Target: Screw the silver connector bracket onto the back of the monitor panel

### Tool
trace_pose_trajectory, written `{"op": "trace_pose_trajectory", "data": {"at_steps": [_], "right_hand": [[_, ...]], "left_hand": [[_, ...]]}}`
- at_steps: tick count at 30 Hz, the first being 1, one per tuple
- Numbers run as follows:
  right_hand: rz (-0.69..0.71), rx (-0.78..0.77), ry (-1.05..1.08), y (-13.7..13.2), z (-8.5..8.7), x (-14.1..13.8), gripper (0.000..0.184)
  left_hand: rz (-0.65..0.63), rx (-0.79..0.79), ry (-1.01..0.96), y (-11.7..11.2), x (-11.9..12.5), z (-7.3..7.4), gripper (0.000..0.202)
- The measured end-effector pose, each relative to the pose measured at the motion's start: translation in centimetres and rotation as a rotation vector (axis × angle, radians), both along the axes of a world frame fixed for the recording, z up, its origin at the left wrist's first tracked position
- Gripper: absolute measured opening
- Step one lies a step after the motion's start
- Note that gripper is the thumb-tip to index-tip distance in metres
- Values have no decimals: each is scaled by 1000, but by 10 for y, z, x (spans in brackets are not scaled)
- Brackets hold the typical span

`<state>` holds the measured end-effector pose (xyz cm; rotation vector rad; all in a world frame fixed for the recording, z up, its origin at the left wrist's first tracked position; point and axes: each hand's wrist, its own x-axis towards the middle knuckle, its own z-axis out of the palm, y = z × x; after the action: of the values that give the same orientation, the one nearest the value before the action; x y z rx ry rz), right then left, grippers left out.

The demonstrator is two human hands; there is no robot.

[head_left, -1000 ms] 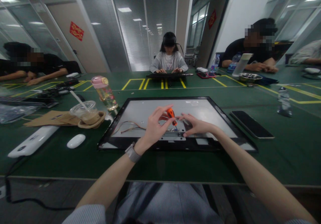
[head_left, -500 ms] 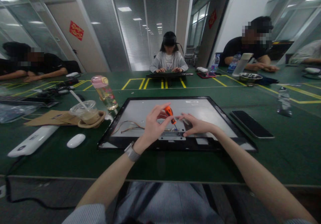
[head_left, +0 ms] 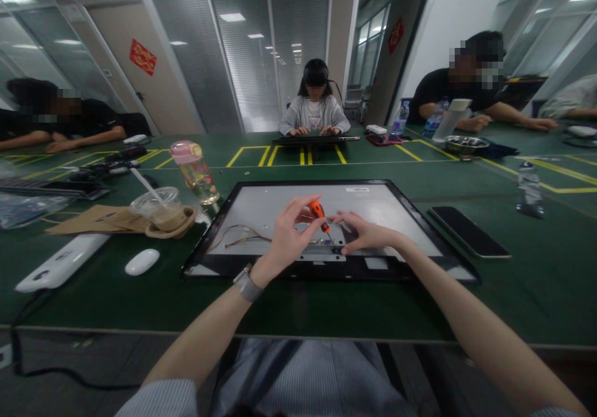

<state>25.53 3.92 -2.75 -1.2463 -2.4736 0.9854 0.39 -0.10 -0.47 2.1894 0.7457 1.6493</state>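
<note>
My left hand (head_left: 290, 233) is closed round the orange and black handle of a screwdriver (head_left: 317, 210), which it holds tilted. The screwdriver's tip points down at a narrow metal bracket (head_left: 321, 257) along the near side of a flat display panel (head_left: 415, 224). Opposite it, my right hand (head_left: 368, 233) rests on the panel, thumb by the right end of the bracket and fingers stretched out beyond it, apart from the thumb. Whether a small part lies under those fingers is hidden. Thin cables (head_left: 242, 238) run across the panel's grey back, left of my left hand.
Left of the panel are a bottle (head_left: 196, 174), a plastic cup (head_left: 161, 208) with a straw, a white mouse (head_left: 142, 262) and a white power strip (head_left: 63, 263). On the right lies a phone (head_left: 469, 231). Other people sit across the green table (head_left: 289, 311).
My left hand and the screwdriver have shifted slightly to the right along the bracket. My right hand has stayed in place. A person at the far right has stretched out an arm.
</note>
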Motion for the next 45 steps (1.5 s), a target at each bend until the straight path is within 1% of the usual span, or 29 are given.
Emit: {"op": "trace_pose_trajectory", "data": {"at_steps": [11,21,24,27,30,33,36,45], "right_hand": [[-19,-22,-8,-3,5,-3,83],[4,-2,3,0,1,-2,81],[16,2,12,1,0,-1,80],[30,24,15,2,-1,0,79],[37,34,11,3,-2,0,80],[35,31,8,3,-2,0,81],[27,24,6,2,-1,-1,81],[11,9,-5,0,1,-3,84]], "left_hand": [[46,19,13,-1,1,2,38],[62,31,2,-1,-1,4,38],[120,66,-35,0,-4,7,39],[203,137,-54,2,-9,12,40],[253,255,9,4,-14,16,37],[290,304,59,5,-16,16,35],[303,298,66,5,-15,14,33],[272,251,71,7,-14,10,33]]}}
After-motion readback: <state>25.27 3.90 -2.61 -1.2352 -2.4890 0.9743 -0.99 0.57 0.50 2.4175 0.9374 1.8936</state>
